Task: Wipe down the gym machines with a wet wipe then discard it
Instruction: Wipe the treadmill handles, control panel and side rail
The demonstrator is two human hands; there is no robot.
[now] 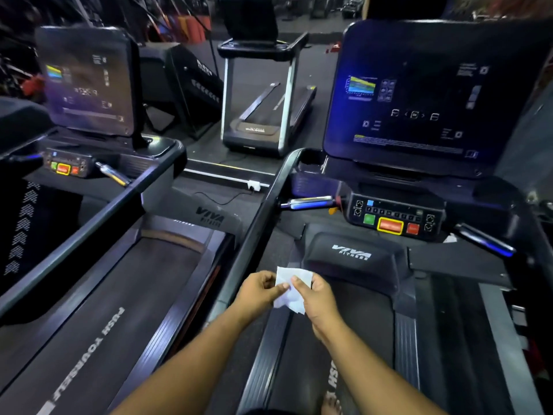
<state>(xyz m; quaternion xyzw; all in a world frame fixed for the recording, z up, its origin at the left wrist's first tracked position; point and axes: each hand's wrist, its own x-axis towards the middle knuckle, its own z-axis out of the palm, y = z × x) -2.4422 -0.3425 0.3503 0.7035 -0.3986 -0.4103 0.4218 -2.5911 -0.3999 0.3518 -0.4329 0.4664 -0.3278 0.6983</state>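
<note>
A small white wet wipe [288, 298] is held in front of me over the belt of the right treadmill [335, 348]. My left hand [258, 290] pinches its left edge and my right hand [317, 298] pinches its right side, the two hands close together. Ahead stands this treadmill's control panel [395, 218] with green, yellow-framed and red buttons, and above it the large dark screen [419, 94]. Its black left handrail [263, 217] runs diagonally just left of my hands.
A second treadmill [119, 295] with its own screen [86, 82] and panel stands on my left. A third treadmill [263, 109] faces me across the floor. A white power socket [254, 184] with a cable lies between the machines. My bare foot [330, 405] is on the belt.
</note>
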